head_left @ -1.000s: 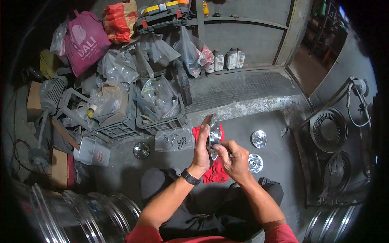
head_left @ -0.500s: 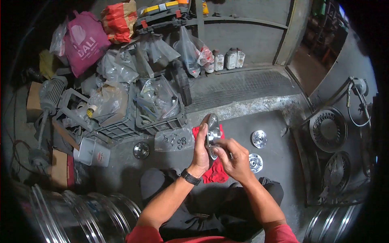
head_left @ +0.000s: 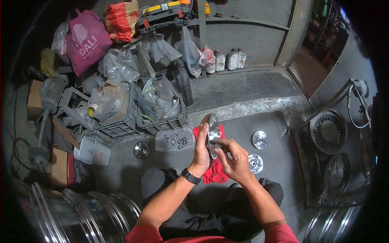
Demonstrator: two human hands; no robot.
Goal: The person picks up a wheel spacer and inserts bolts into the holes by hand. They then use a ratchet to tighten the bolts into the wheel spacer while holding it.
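A shiny round metal disc [head_left: 213, 126] is held on edge above a red cloth [head_left: 215, 174], which lies on the floor. My left hand [head_left: 200, 152], with a dark watch on its wrist, grips the disc from its left side. At the disc's lower right, the thumb and fingers of my right hand [head_left: 235, 160] are pinched together against it; anything small between them is hidden. Two similar discs lie to the right, one farther off [head_left: 259, 139] and one [head_left: 255, 163] partly behind my right hand. Another disc [head_left: 141, 150] lies to the left.
Small parts rest on a clear plastic sheet [head_left: 175, 140] left of the cloth. Crates [head_left: 162, 124] filled with bags stand behind it, beside a white bin [head_left: 101, 154]. Wheel rims [head_left: 329, 129] are at the right, with more rims at both lower corners. Bottles [head_left: 232, 59] line the back wall.
The fingers of my right hand have shifted slightly at the disc. My left hand holds the disc in nearly the same place, and the view has moved a little.
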